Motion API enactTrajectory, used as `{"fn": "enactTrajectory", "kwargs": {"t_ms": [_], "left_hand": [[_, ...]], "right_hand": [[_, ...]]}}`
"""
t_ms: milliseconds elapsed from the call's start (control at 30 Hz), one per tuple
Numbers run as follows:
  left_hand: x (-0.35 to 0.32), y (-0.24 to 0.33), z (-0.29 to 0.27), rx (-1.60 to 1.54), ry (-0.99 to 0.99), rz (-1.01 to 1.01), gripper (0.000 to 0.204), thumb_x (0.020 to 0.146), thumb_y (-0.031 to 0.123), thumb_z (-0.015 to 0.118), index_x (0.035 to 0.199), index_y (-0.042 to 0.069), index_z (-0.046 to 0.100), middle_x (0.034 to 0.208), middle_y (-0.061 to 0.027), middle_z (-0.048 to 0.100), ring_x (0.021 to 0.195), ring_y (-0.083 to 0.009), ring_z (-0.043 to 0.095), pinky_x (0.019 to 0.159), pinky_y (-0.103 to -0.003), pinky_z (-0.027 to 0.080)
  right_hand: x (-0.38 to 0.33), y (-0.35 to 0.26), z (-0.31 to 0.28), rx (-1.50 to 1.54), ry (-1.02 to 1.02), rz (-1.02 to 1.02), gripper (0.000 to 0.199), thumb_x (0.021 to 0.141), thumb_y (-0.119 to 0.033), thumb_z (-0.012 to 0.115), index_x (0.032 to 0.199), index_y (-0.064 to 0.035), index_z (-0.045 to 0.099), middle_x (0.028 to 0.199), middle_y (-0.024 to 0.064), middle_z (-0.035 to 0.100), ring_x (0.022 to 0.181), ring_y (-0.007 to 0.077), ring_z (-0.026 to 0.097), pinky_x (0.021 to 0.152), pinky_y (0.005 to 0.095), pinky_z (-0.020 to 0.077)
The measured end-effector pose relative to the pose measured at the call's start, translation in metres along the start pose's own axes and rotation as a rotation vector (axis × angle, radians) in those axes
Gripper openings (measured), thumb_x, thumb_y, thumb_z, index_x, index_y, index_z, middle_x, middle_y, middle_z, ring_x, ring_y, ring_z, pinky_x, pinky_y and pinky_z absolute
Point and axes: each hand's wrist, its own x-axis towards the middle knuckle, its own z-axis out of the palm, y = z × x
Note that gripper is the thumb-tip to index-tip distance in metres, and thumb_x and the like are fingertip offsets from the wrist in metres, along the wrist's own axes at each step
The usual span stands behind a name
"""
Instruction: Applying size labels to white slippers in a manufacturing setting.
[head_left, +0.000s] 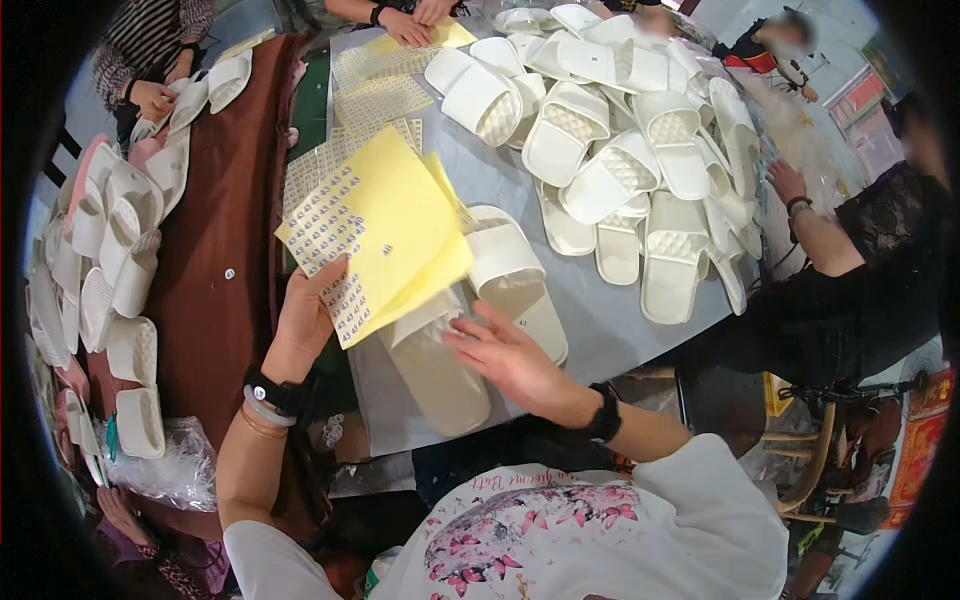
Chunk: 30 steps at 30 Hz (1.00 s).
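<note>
Right at the near edge of the grey table [600, 330] lies a beige slipper [436, 362], its long axis running from about 11 o'clock down to 5 o'clock, the strap end tucked under the yellow sticker sheets [385, 232]. A second, whiter slipper [512, 270] lies just beside it at 2 o'clock, roughly parallel. The right hand [510, 358] sits at the beige slipper's 3 o'clock, fingers spread and loose, grasping nothing, fingertips touching or just over the strap; it is the nearer hand. The left hand [305, 320], at 9 o'clock of the slipper, is clenched on the lower edge of the yellow sheets, holding them tilted above the strap. Farther off at 1 o'clock is a heap of white slippers [620, 150]; at 9 o'clock a brown cloth [225, 230] and more slippers stacked along the left edge [110, 260].
</note>
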Motion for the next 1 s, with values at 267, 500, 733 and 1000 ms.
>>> {"fn": "enactTrajectory", "kwargs": {"t_ms": [267,500,733,1000], "left_hand": [[-0.013,-0.025,0.017,0.199,-0.108,-0.203,0.026,0.084,0.005,0.055,0.109,-0.002,0.051,0.103,-0.0097,0.061,0.087,-0.0153,0.062,0.075,-0.027,0.051],[-0.012,-0.036,0.02,0.274,-0.131,-0.222,0.029,0.082,0.003,0.057,0.11,-0.001,0.051,0.103,-0.0091,0.061,0.087,-0.0149,0.061,0.076,-0.028,0.05],[-0.015,-0.032,0.026,0.506,-0.262,-0.287,0.026,0.081,0.006,0.06,0.106,-0.002,0.056,0.098,-0.0085,0.063,0.081,-0.0124,0.061,0.072,-0.025,0.049],[-0.02,-0.032,0.027,0.492,-0.229,-0.265,0.028,0.083,0.004,0.058,0.108,-0.005,0.053,0.102,-0.0107,0.062,0.084,-0.0136,0.061,0.074,-0.026,0.05]], "right_hand": [[-0.008,-0.037,-0.082,-1.284,0.281,-0.553,0.012,0.082,-0.004,0.055,0.092,-0.0005,0.06,0.086,0.0092,0.059,0.072,0.0203,0.059,0.064,0.0294,0.0464],[0.0,-0.031,-0.077,-1.45,0.24,-0.586,0.012,0.077,-0.008,0.061,0.086,-0.0006,0.059,0.083,0.0138,0.055,0.073,0.0302,0.056,0.064,0.0354,0.0459],[0.004,-0.03,-0.075,-1.499,0.301,-0.593,0.01,0.076,-0.008,0.059,0.082,-0.0008,0.055,0.085,0.0155,0.055,0.077,0.0351,0.055,0.066,0.0405,0.0446],[0.013,-0.02,-0.074,-1.59,0.312,-0.621,0.012,0.075,-0.001,0.054,0.085,0.0014,0.048,0.083,0.0171,0.049,0.077,0.0366,0.05,0.066,0.0427,0.0426]]}}
